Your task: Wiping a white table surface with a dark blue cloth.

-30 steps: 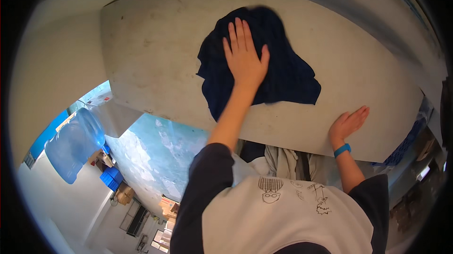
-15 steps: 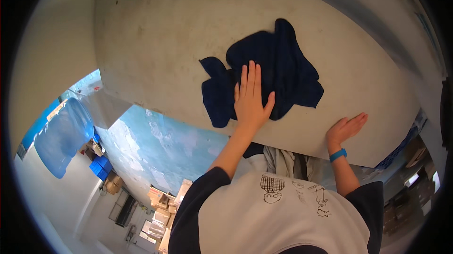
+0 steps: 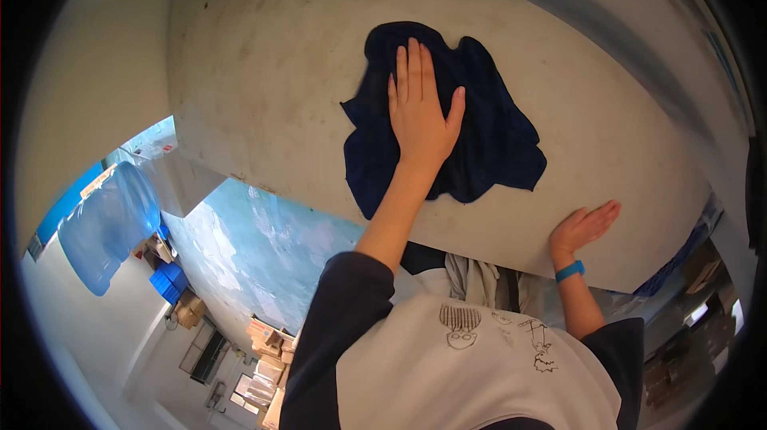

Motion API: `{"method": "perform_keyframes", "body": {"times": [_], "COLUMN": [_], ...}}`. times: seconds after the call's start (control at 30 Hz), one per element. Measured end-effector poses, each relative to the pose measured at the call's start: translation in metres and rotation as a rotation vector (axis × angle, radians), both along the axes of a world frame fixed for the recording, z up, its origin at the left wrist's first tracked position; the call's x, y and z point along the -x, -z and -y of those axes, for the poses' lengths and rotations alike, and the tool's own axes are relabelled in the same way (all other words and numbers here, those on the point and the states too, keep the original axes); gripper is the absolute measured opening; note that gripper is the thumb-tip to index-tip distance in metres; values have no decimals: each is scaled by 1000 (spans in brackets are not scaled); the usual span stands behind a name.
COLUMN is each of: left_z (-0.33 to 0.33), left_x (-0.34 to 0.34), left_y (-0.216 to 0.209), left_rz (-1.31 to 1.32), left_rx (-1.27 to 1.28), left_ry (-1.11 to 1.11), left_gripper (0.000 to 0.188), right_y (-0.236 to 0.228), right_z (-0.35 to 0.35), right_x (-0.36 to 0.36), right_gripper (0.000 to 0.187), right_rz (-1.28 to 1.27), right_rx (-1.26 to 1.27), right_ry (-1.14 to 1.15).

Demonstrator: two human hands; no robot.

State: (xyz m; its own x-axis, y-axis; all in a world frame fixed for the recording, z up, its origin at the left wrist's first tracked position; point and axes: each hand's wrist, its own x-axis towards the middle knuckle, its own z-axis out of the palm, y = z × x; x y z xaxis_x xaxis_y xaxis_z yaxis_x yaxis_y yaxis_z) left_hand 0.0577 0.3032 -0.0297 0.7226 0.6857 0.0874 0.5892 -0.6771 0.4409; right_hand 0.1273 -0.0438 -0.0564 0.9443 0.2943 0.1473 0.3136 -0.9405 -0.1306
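A dark navy cloth (image 3: pixel 491 122) lies spread and wrinkled on the pale, smudged tabletop (image 3: pixel 272 70). My left hand (image 3: pixel 419 114) rests flat on the cloth's left half, palm down, fingers stretched toward the far edge and thumb out to the right. To the right of the cloth, my right hand (image 3: pixel 585 226) sits on the bare tabletop near its front edge. Its fingers are straight, close together, and point right; nothing is in it. A blue band circles the right wrist.
A wall stands along the table's left end. Beyond the front left edge are a translucent blue water jug (image 3: pixel 112 226), a blue box (image 3: pixel 168 282) and stacked cartons (image 3: pixel 268 342). Dark blue patterned fabric (image 3: pixel 675 262) hangs by the right corner.
My left hand has slid away from me across the cloth, pushing its far left part outward and flattening the folds at the left. My right hand has hardly moved.
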Motion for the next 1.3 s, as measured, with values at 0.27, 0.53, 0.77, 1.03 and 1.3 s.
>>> {"method": "perform_keyframes", "body": {"times": [0.27, 0.53, 0.77, 1.03, 1.3], "left_z": [17, 85, -5, 30, 79], "left_x": [7, 57, -8, 16, 20], "left_y": [-7, -27, -8, -3, 6], "left_rz": [-3, -120, 6, -99, -119], "left_rx": [58, 381, 12, 3, 56], "left_ry": [-1, -97, -69, 94, 197], "left_gripper": [70, 73, 76, 69, 71], "right_y": [0, -2, -4, -6, -6], "right_z": [4, 4, -3, 3, 4], "right_x": [-1, -4, 4, 1, 3], "right_gripper": [63, 64, 64, 67, 70], "right_rz": [5, 13, -45, -29, -29], "right_rx": [7, 1, 16, 33, 6], "right_ry": [16, 10, 22, 58, 96]}}
